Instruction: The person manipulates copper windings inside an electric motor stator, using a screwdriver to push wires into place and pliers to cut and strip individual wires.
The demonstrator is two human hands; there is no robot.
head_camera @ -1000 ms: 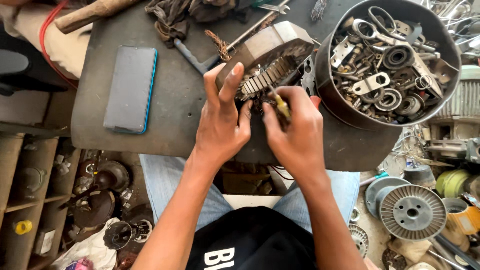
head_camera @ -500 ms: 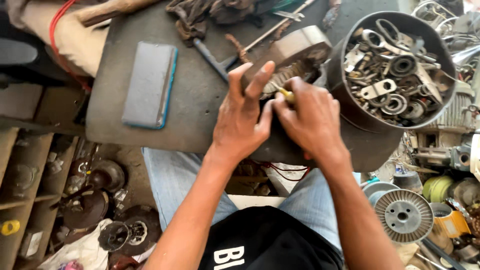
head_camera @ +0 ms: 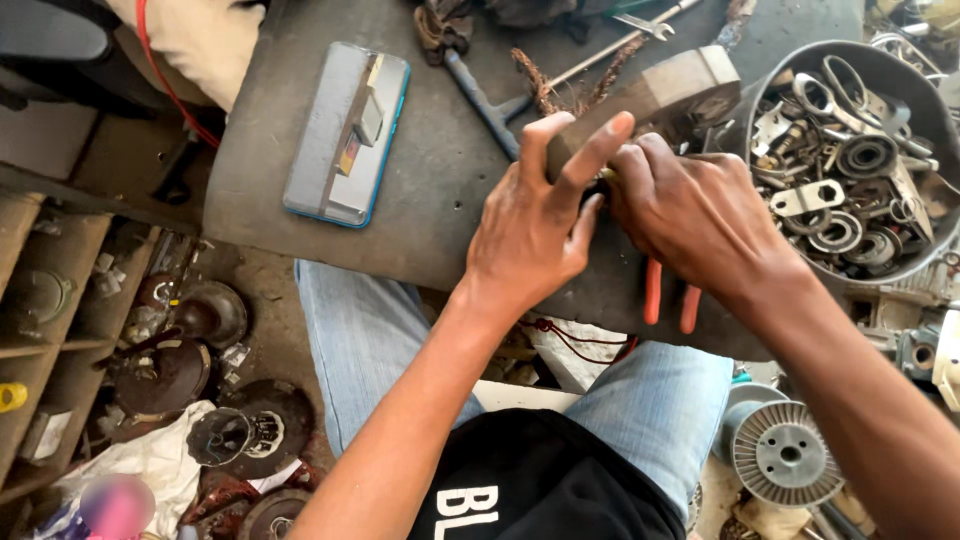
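- A phone point(head_camera: 345, 135) is laid flat on the counter point(head_camera: 440, 190) near its left edge; it could be knocked to the floor if the work is jerked that way.
- The left hand point(head_camera: 535, 235) is closed around the near side of a round metal motor part point(head_camera: 665, 95), fingers spread over its rim and thumb underneath. The part is held tilted up off the counter at the right of centre, so a slip of this grip could let it drop onto the counter or the lap below.
- Frayed wires point(head_camera: 535, 85) are seen sticking out behind the part; they could be snagged or torn if it is twisted hard.
- The right hand point(head_camera: 700, 210) is curled tight against the part. Whether a tool is held in it cannot be told, since the fingers hide the spot. A sharp edge could cut the fingertips if force is applied blind.
- Orange-handled pliers point(head_camera: 668, 295) are left under the right wrist at the counter's near edge and could be swept off by the forearm.
- A round tub point(head_camera: 860, 290) of metal scraps stands just beside the right hand; it could be bumped and spilled.
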